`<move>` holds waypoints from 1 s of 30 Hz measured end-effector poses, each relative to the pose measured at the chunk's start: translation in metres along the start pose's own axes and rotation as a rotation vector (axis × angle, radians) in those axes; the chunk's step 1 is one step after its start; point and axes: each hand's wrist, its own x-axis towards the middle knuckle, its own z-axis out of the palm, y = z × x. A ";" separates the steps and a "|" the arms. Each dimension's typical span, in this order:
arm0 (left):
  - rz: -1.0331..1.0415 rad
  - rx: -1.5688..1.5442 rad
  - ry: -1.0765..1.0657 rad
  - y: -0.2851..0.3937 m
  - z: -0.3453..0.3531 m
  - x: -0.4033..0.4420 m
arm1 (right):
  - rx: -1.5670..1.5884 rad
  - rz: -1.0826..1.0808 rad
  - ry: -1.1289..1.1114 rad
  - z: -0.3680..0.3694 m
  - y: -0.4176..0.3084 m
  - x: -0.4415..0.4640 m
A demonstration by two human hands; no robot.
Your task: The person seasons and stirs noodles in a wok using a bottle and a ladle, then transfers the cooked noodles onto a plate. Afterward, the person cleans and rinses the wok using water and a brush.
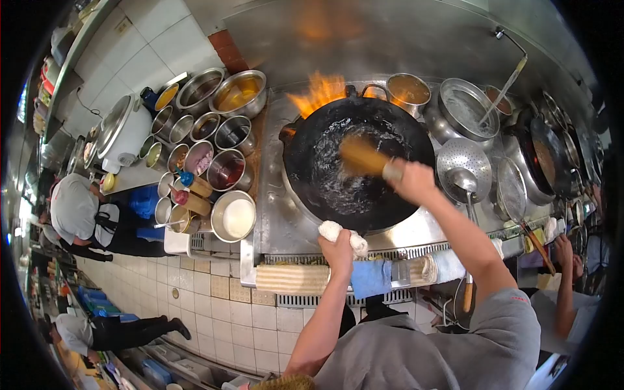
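A large black wok (403,130) sits on the burner with water swirling in it. My right hand (415,182) is closed round the handle end of a bamboo wok brush (364,156). The brush's bristle end is over the water and smeared by motion. At the near rim of the wok, my left hand (338,252) is closed on a folded white cloth (331,230). The cloth lies against the rim; whether my fingers touch the metal beneath it is hidden.
Flames (318,94) rise behind the wok. Seasoning pots, including a white-filled pot (234,218), crowd the left. A perforated strainer (464,162), a ladle (464,180) and a water pan (468,107) stand right. Co-workers (75,205) are at left; another's hands (567,257) show far right.
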 end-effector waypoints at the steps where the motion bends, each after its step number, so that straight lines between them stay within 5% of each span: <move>1: 0.001 0.014 0.013 0.000 0.000 -0.001 | -0.013 0.058 0.072 0.002 0.014 0.025; 3: 0.011 0.029 0.009 -0.007 -0.004 0.004 | 0.045 0.275 0.085 0.010 -0.001 0.069; 9: -0.020 0.022 -0.041 -0.014 -0.005 0.007 | 0.105 -0.032 -0.120 0.008 -0.062 -0.044; 13: 0.042 0.036 0.019 -0.001 0.000 0.000 | -0.323 -0.027 -0.395 -0.066 0.003 -0.065; 15: 0.095 0.053 0.020 -0.011 -0.004 0.006 | -0.322 0.002 -0.060 -0.068 0.054 -0.024; 17: 0.084 0.089 0.003 0.000 -0.004 0.001 | -0.301 0.072 -0.041 -0.053 0.051 0.052; 21: 0.075 0.072 0.003 0.000 -0.002 0.000 | 0.393 0.302 0.154 0.047 -0.037 0.058; 23: 0.067 0.103 0.009 0.005 -0.002 -0.005 | 0.624 0.113 -0.006 0.068 -0.053 0.020; 25: 0.053 0.116 0.003 0.012 0.000 -0.009 | 0.594 0.000 -0.107 0.046 -0.055 -0.028; 28: 0.046 0.141 0.013 0.014 0.001 -0.011 | 0.134 -0.010 -0.337 -0.022 -0.027 -0.060; 30: 0.087 0.213 0.043 0.007 -0.001 -0.006 | -0.059 -0.012 -0.271 -0.037 0.008 -0.044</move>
